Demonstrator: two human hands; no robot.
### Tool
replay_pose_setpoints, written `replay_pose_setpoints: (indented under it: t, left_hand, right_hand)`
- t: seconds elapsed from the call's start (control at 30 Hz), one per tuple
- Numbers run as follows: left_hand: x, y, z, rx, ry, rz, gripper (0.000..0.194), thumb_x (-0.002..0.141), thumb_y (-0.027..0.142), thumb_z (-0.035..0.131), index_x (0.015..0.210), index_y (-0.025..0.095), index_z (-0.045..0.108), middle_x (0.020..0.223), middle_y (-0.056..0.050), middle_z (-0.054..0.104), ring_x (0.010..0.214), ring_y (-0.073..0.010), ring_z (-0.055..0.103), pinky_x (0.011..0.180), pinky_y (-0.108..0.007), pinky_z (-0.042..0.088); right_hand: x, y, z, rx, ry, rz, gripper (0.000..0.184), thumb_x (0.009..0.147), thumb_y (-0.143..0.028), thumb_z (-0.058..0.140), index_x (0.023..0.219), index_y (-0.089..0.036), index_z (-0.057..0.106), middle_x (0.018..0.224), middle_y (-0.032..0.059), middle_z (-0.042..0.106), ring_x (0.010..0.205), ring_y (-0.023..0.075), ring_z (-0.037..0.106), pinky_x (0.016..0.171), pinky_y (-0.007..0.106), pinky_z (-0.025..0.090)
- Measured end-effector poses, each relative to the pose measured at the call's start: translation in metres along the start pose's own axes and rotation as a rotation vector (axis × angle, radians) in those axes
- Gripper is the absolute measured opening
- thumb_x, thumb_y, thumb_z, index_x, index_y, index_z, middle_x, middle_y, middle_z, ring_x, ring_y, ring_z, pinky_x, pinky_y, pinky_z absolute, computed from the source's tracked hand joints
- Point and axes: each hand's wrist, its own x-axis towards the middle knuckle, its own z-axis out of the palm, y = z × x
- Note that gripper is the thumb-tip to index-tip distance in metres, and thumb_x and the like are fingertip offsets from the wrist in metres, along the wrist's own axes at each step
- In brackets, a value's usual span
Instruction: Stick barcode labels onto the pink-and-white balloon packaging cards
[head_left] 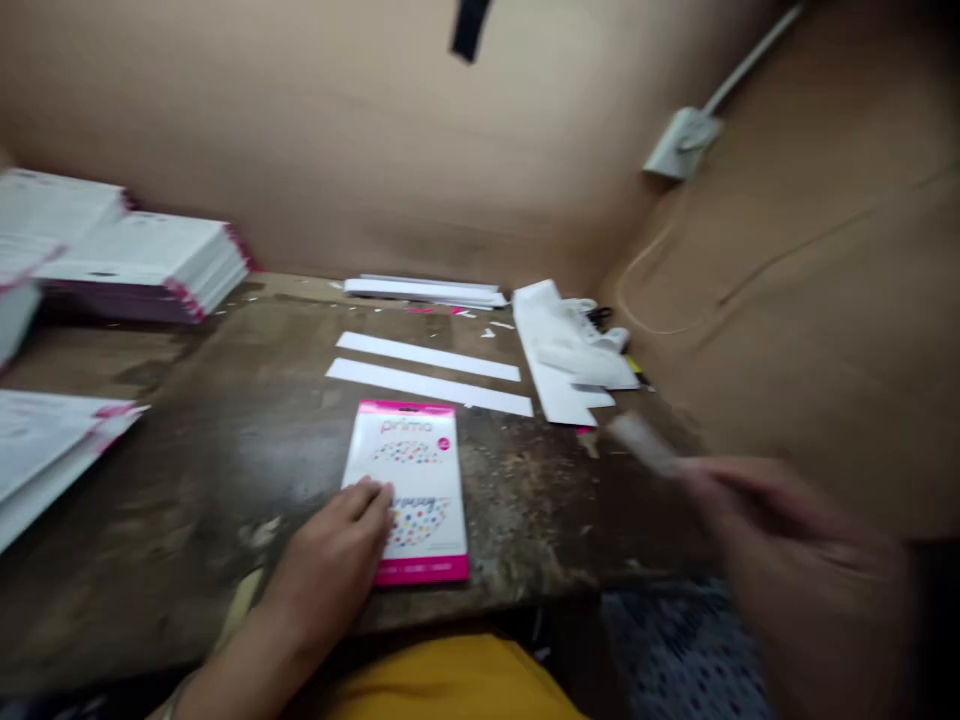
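Note:
A flat white retail packet (420,480) with pink bands, the word "prima" and coloured dots lies on the dark table close to its front edge. My left hand (337,550) holds it down at its left side, fingers together and curled over the printed face; the thumb is hidden. Off to the right, my right hand (795,550) is raised and smeared by motion. Between its thumb and fingers is a small translucent strip (641,443), pinched at one end; its material is too blurred to make out. Two white paper strips (431,387) lie just beyond the packet.
Stacks of similar packets (150,250) stand at the left, with more packets (52,440) nearer me. White strips (424,291) are piled by the wall. Crumpled white sheets (562,350) lie at the right back. A socket box (682,143) with a cable hangs on the wall.

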Motion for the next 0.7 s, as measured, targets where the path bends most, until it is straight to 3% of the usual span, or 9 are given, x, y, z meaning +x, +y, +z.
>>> replay_pose_setpoints:
  t: [0.07,0.1,0.2,0.3,0.43,0.7]
  left_hand:
    - [0.0,-0.001,-0.001,0.023,-0.077,-0.006,0.033,0.091,0.021,0.04,0.112,0.01,0.062,0.113,-0.013,0.066,0.103,-0.024,0.062,0.089,-0.037,0.053]
    - [0.0,-0.001,-0.002,0.015,-0.099,-0.01,0.033,0.091,0.021,0.04,0.114,0.011,0.061,0.116,-0.013,0.064,0.106,-0.0242,0.061,0.092,-0.039,0.051]
    - [-0.002,0.002,-0.006,-0.021,-0.124,-0.034,0.033,0.089,0.017,0.043,0.117,0.014,0.06,0.12,-0.011,0.062,0.112,-0.0274,0.056,0.098,-0.048,0.045]
    - [-0.006,0.005,-0.007,-0.044,-0.098,-0.095,0.033,0.085,0.015,0.049,0.116,0.016,0.061,0.118,-0.013,0.061,0.111,-0.0306,0.054,0.094,-0.049,0.047]
    - [-0.009,0.005,-0.004,-0.058,-0.058,-0.14,0.035,0.083,0.011,0.05,0.115,0.016,0.061,0.117,-0.018,0.055,0.106,-0.0305,0.054,0.086,-0.044,0.052]
    - [-0.009,0.005,-0.002,-0.046,-0.02,-0.118,0.034,0.081,0.01,0.05,0.113,0.014,0.062,0.119,-0.022,0.049,0.1,-0.0314,0.054,0.081,-0.045,0.055]
  right_hand:
    - [-0.02,-0.047,0.054,0.436,-0.474,0.033,0.021,0.075,-0.045,0.065,0.075,-0.024,0.068,0.073,0.0032,0.067,0.069,0.0206,0.062,0.063,0.032,0.049]
    - [-0.026,-0.066,0.079,0.585,-0.653,0.101,0.02,0.073,-0.042,0.067,0.073,-0.021,0.068,0.067,0.0016,0.065,0.063,0.0172,0.059,0.059,0.029,0.047]
    - [-0.029,-0.096,0.14,0.87,-0.961,0.337,0.026,0.064,-0.039,0.074,0.07,-0.016,0.063,0.056,-0.003,0.058,0.049,0.01,0.051,0.049,0.023,0.042]
    - [-0.025,-0.101,0.167,0.904,-1.095,0.417,0.033,0.058,-0.042,0.076,0.069,-0.016,0.059,0.052,-0.0042,0.055,0.046,0.0097,0.05,0.045,0.022,0.042]
    - [-0.027,-0.104,0.172,0.882,-1.211,0.458,0.035,0.057,-0.044,0.076,0.07,-0.016,0.058,0.052,-0.0039,0.055,0.044,0.0094,0.051,0.042,0.021,0.042]
    - [-0.033,-0.108,0.175,0.657,-1.207,0.394,0.018,0.068,-0.033,0.068,0.069,-0.016,0.06,0.041,-0.0045,0.052,0.033,0.0085,0.044,0.035,0.019,0.037]
